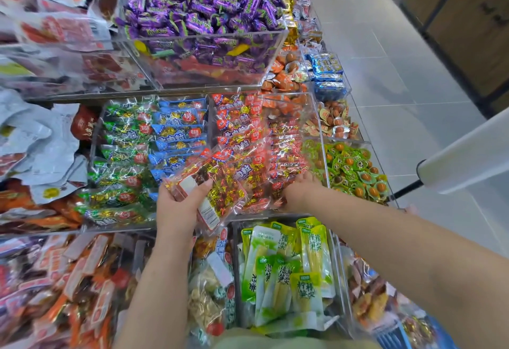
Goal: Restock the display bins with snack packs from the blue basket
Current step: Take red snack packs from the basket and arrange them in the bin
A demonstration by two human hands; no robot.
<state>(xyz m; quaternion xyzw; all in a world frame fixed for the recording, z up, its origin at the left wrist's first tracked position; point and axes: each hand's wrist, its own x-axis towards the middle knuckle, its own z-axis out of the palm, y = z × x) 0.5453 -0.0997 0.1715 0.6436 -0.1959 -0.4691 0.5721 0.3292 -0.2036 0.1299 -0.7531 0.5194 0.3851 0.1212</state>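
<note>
Closed round a bag of snack packs (217,183), the grip of the left hand (179,205) had the thumb laid over the white label on the near face and the other fingers under the bag, out of sight. The bag was clear plastic, full of small pieces in red and gold wrappers, and it hung above the near edge of the red bin (321,131), which already held many packs of the same red kind.

The right hand (298,193) was lower and further right, inside the near right corner of that bin. Its fingers went down among the red packs and were mostly hidden, so I cannot tell if this grip was spread or pinching something; it seemed to be pushing the packs aside to make room.

The relation that mattered was short. The bag lay just to the left of the free corner, and its long axis ran slanting, from the barcode end near the person up and away toward the middle of the bin. The left hand carried it, so it was the nearer hand for setting the bag down, and in my judgement it needed only to go a little forward and right.

Only a corner of the blue basket (394,335) showed, low on the right, well apart from both hands.
</note>
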